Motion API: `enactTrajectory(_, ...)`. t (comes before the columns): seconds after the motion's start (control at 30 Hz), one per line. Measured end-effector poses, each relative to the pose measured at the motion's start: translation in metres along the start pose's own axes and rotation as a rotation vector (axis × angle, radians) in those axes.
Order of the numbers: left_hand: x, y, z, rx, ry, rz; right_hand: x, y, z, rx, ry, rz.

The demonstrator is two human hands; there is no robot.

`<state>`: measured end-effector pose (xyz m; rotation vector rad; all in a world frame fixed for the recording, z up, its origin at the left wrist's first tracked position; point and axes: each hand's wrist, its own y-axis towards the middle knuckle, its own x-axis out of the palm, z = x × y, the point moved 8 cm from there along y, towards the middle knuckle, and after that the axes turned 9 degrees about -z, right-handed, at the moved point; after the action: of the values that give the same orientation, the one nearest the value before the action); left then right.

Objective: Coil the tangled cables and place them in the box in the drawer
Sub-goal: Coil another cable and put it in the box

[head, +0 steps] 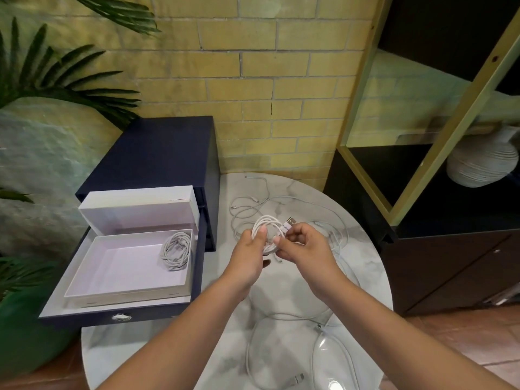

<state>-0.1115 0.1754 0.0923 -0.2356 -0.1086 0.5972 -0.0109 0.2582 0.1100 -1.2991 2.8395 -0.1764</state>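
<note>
Above the round marble table (pixel 284 288), both hands hold a coiled white cable (pixel 268 225). My left hand (pixel 250 254) grips the coil's left side with the thumb over the loops. My right hand (pixel 305 244) pinches the cable end just below its USB plug (pixel 291 221). An open white box (pixel 126 277) sits in the pulled-out navy drawer (pixel 118 315) on the left. One coiled white cable (pixel 176 250) lies in the box's far right corner. Loose tangled white cables (pixel 253 205) sprawl on the table beyond my hands, and more cable loops (pixel 284 350) lie near me.
The box lid (pixel 138 206) leans upright behind the box against the navy drawer cabinet (pixel 157 153). Palm leaves (pixel 56 80) hang at left. A dark shelf unit (pixel 450 235) with a white ribbed vase (pixel 481 161) stands to the right. A yellow brick wall is behind.
</note>
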Motion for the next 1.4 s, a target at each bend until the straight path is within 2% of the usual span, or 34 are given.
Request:
enactTrajectory(0.2,-0.012,-0.002,0.004,0.04,0.067,0.056,0.006,-0.001,0.005,0.021,0.026,-0.011)
enactTrajectory(0.33,-0.022,0.001,0.005,0.053,0.155,0.094,0.01,-0.004,-0.003,-0.05,0.048,-0.111)
enactTrajectory(0.63,-0.011,0.0,0.005,0.016,0.063,-0.049,0.006,-0.005,-0.004,-0.046,0.047,-0.234)
enactTrajectory(0.83,-0.013,0.002,0.002,0.02,0.088,-0.018,-0.002,-0.004,0.0,-0.038,0.066,-0.153)
enactTrajectory(1.03,-0.014,0.002,0.003,0.039,0.086,-0.004,0.003,-0.005,-0.004,-0.048,0.044,-0.173)
enactTrajectory(1.2,-0.015,0.003,0.002,0.056,0.097,0.001,-0.012,-0.002,-0.004,-0.063,-0.004,-0.055)
enactTrajectory(1.4,-0.01,0.005,0.002,0.06,0.111,-0.114,-0.025,0.001,-0.007,-0.043,0.029,0.011)
